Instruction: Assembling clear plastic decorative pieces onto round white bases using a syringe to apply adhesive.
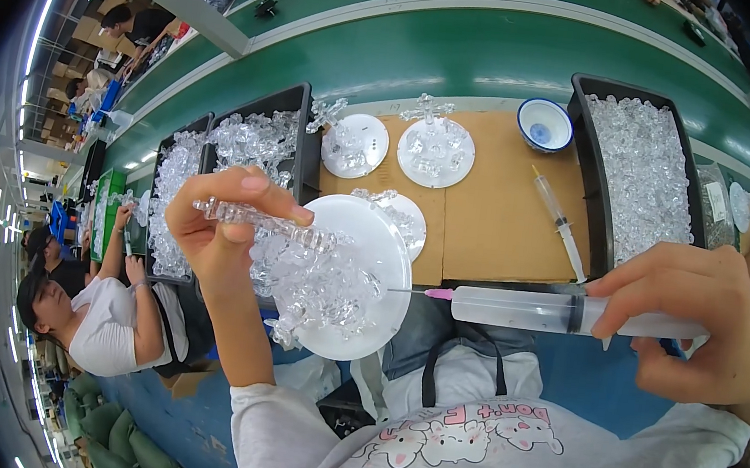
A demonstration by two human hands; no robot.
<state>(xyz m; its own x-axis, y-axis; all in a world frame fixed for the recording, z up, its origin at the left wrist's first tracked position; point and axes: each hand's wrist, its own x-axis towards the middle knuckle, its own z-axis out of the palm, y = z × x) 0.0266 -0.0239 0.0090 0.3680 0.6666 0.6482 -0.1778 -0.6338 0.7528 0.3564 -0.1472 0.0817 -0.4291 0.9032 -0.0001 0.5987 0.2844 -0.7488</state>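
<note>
My left hand (206, 239) pinches a clear, ridged plastic rod (267, 222) between thumb and fingers. Beneath it is a round white disc (381, 321) bearing a cluster of clear plastic pieces (319, 288). How the rod joins the cluster cannot be made out. My right hand (696, 313) is wrapped round a large clear syringe (513, 309), lying level, with a pink hub (439, 293) and a thin needle. The needle points left and its tip is over the disc, close to the cluster's right side; whether it touches is unclear.
Brown cardboard (502, 238) covers the green bench. On it are white discs (434, 169) with clear pieces, a smaller syringe (559, 221) and a blue-rimmed bowl (544, 126). Black bins of clear parts flank it, left (310, 140) and right (591, 197). A person (114, 321) works at left.
</note>
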